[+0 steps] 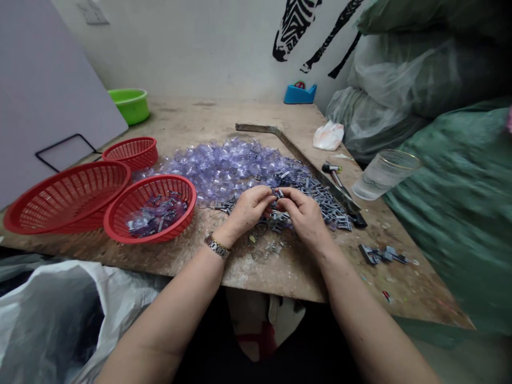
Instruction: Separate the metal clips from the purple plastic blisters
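Fingertips of my left hand (251,209) and my right hand (304,214) meet over the front of the table, pinched together. Between them is a small grey and clear-purple plastic part (279,194), mostly covered by the fingers. Just beyond lies a heap of clear purple plastic pieces (224,165). Small grey plastic pieces (334,205) are strewn to the right of my hands and partly beneath them. Left of my left wrist, a red basket (112,226) holds several purple pieces with grey parts on them.
Two more red baskets (24,216) stand at the left, near a green basin (146,106). A bent metal bar (308,160) borders the heap. On the right are a tool with a black handle (359,220), a glass (372,178), grey blocks (386,254) and stacked green sacks (452,186).
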The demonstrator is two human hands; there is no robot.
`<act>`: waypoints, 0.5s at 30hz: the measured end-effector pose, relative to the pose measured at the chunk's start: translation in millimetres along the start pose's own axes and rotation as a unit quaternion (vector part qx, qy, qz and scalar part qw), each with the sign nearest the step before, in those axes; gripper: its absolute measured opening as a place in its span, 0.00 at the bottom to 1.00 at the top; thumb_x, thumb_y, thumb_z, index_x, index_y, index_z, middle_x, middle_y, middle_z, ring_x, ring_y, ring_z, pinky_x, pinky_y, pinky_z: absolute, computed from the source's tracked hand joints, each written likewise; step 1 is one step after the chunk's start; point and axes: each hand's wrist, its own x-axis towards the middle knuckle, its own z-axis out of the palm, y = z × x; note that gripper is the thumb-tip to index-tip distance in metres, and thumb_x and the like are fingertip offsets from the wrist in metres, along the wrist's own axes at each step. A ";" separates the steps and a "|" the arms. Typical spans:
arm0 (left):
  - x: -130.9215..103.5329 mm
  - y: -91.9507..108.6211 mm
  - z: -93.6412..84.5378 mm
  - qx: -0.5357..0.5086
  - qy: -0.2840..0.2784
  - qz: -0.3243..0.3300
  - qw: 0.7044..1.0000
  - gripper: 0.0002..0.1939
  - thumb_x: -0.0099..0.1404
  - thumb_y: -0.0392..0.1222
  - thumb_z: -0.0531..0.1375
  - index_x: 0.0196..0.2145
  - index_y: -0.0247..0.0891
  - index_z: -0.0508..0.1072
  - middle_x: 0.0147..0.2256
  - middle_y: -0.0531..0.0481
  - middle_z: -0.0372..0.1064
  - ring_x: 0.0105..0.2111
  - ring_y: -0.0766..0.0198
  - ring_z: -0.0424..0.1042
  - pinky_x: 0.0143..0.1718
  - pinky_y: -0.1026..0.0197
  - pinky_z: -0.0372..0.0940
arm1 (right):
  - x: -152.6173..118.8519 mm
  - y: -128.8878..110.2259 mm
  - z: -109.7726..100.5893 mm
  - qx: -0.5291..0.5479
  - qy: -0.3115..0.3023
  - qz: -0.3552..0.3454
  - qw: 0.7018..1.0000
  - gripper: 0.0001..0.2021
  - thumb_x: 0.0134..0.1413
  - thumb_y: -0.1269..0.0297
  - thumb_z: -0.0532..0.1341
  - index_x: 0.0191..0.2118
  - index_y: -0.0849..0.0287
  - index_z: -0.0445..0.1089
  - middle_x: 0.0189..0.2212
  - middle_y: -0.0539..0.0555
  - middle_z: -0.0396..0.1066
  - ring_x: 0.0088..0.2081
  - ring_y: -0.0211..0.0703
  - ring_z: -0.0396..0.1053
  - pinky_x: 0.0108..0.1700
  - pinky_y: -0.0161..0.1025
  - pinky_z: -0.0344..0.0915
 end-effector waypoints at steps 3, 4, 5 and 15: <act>-0.5 -0.1 -0.4 -0.007 -0.005 0.005 1.000 0.13 0.66 0.39 0.53 0.23 0.37 0.62 0.23 0.54 0.62 0.25 0.68 0.63 0.30 0.64 0.59 | 0.0 -0.8 -0.8 0.035 -0.002 0.021 0.999 0.10 0.51 0.62 0.57 0.38 0.58 0.73 0.32 0.51 0.75 0.32 0.40 0.71 0.38 0.39 0.69; -0.7 0.1 -0.7 -0.006 -0.006 0.007 1.000 0.13 0.66 0.39 0.53 0.23 0.37 0.62 0.23 0.54 0.62 0.25 0.68 0.63 0.30 0.65 0.59 | 0.0 -1.2 -1.3 0.043 -0.004 0.027 0.999 0.10 0.51 0.62 0.58 0.37 0.58 0.73 0.31 0.50 0.74 0.31 0.40 0.71 0.37 0.39 0.69; -0.9 0.4 -1.0 -0.004 -0.008 0.010 1.000 0.13 0.66 0.38 0.53 0.23 0.37 0.62 0.23 0.54 0.62 0.25 0.68 0.63 0.30 0.65 0.59 | 0.0 -1.7 -1.9 0.048 -0.006 0.032 0.998 0.10 0.50 0.62 0.58 0.36 0.58 0.73 0.29 0.50 0.73 0.30 0.39 0.70 0.36 0.38 0.68; -2.1 1.8 -2.6 -0.010 -0.028 0.027 0.999 0.12 0.66 0.36 0.53 0.23 0.36 0.63 0.24 0.54 0.61 0.25 0.69 0.63 0.31 0.65 0.60 | 1.2 -5.6 -8.4 0.097 -0.021 0.100 0.990 0.09 0.46 0.59 0.61 0.31 0.59 0.71 0.23 0.48 0.71 0.27 0.38 0.69 0.33 0.37 0.66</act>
